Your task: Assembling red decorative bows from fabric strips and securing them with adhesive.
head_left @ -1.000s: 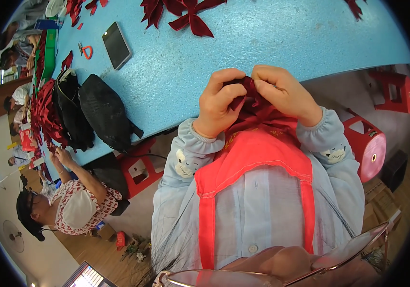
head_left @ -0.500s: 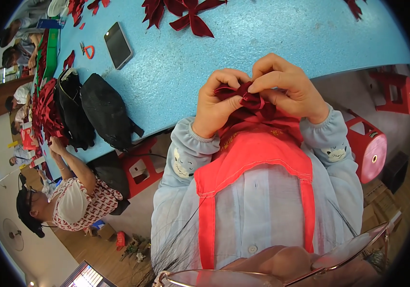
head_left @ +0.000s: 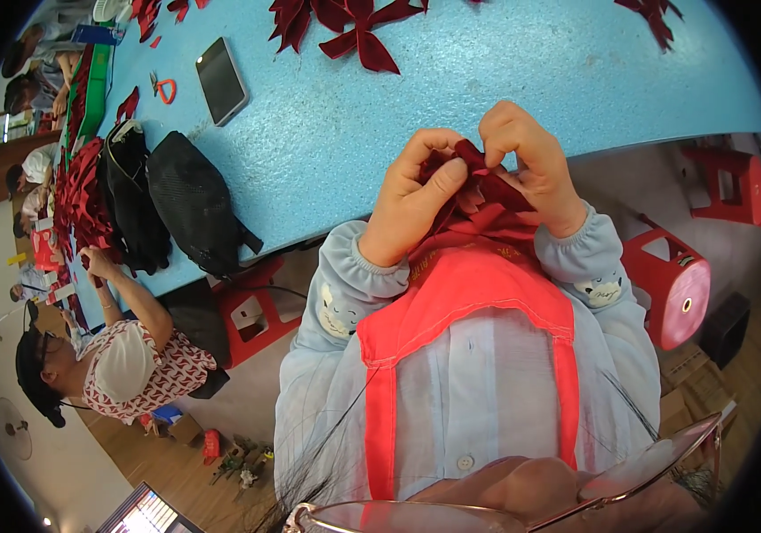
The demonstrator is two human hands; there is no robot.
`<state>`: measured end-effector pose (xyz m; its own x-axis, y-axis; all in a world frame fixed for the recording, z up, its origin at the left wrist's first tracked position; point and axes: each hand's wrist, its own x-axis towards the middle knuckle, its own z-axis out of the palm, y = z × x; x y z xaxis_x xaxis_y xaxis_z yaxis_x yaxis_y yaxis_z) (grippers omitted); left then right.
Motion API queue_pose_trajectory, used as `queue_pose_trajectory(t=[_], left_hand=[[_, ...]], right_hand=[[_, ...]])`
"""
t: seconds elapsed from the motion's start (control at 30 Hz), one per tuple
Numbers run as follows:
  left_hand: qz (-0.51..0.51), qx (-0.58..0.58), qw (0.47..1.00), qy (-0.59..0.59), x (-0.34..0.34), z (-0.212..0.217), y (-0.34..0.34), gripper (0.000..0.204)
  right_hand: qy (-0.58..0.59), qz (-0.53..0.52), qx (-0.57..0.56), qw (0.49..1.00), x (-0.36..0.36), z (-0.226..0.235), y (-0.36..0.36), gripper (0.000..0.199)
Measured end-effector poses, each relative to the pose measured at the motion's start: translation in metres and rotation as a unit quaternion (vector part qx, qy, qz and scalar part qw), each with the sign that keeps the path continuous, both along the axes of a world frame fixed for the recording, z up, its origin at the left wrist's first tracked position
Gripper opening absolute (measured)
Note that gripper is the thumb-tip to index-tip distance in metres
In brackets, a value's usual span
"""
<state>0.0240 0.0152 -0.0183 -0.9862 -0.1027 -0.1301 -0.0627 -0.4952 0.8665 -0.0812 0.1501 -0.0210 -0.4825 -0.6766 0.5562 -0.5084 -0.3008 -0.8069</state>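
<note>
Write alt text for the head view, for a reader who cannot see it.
Both hands, left hand and right hand, pinch a folded dark red ribbon piece above the edge of a blue table. A phone, black bags and more red ribbon bows lie on it.

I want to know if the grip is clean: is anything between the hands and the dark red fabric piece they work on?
Nothing visible. The left hand and right hand both pinch the dark red fabric piece directly, bare fingers on cloth, above the edge of the blue table.
</note>
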Motion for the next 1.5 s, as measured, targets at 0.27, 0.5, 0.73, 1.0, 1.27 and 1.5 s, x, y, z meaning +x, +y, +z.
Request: queue_pose_trajectory(t=[0.27, 0.5, 0.73, 1.0, 1.27, 1.5], left_hand=[[0.079, -0.143, 0.986, -0.023, -0.002, -0.005, 0.003, 0.010], [0.127, -0.337, 0.933, 0.008, -0.004, -0.007, 0.006, 0.012], [0.182, -0.331, 0.926, 0.005, -0.005, -0.013, 0.005, 0.014], [0.118, -0.179, 0.977, -0.021, -0.009, 0.009, 0.005, 0.018], [0.226, 0.050, 0.972, -0.045, -0.020, 0.006, 0.004, 0.012], [0.229, -0.048, 0.972, -0.028, -0.022, -0.003, 0.000, 0.012]], right_hand=[[0.092, 0.061, 0.033, 0.993, -0.013, 0.001, 0.006, 0.025], [-0.010, -0.063, 0.091, 0.994, 0.001, 0.020, 0.006, 0.015], [-0.081, -0.085, 0.126, 0.985, 0.007, 0.013, 0.006, 0.020], [-0.043, -0.143, 0.080, 0.986, 0.010, -0.003, -0.004, 0.021], [-0.211, -0.096, 0.104, 0.967, 0.017, -0.019, -0.006, 0.008], [-0.232, -0.036, 0.111, 0.966, 0.011, -0.015, 0.000, 0.010]])
